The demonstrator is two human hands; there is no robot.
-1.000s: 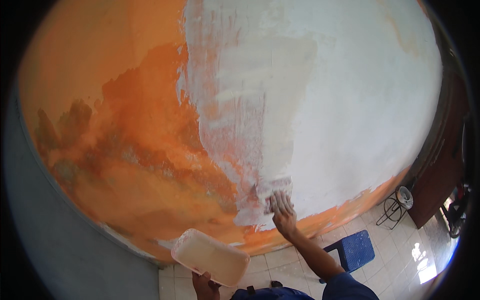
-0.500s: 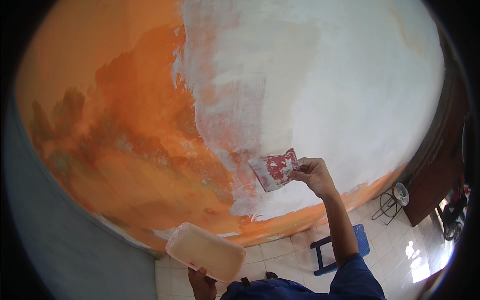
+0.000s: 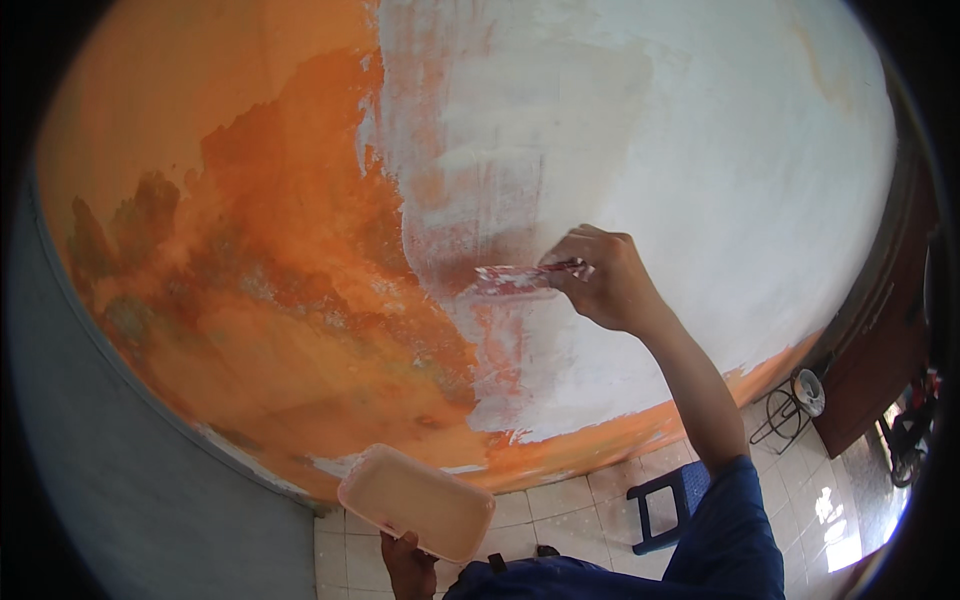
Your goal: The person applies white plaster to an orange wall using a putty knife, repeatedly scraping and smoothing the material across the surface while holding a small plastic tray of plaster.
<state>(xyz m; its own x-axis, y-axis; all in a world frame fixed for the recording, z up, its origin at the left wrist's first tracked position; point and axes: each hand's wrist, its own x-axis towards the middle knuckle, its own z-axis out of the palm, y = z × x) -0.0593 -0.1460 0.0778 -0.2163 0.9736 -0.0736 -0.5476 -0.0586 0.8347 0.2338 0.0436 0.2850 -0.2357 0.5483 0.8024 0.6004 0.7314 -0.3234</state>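
Observation:
My right hand [image 3: 600, 280] grips a wide red putty knife [image 3: 508, 280] smeared with white filler, with the blade edge-on at the wall, over a patch where red shows through thin white coating. The wall [image 3: 270, 230] is mottled orange on the left and coated white [image 3: 730, 190] on the right, with a ragged border between. At the bottom, my left hand [image 3: 408, 565] holds a pale rectangular tray [image 3: 415, 500] by its near edge, with smooth cream material inside.
A grey wall [image 3: 150, 470] stands at left. On the tiled floor [image 3: 560, 530] are a blue plastic stool [image 3: 675, 500] and a wire stand [image 3: 780, 420] with a white container [image 3: 808, 390]. At right are a brown door [image 3: 865, 370] and dark, cluttered objects [image 3: 908, 440] by a bright opening.
My right hand lifted and turned the knife from low on the wall, and is now higher, with the blade tilted edge-on. My left hand and tray stay at the bottom.

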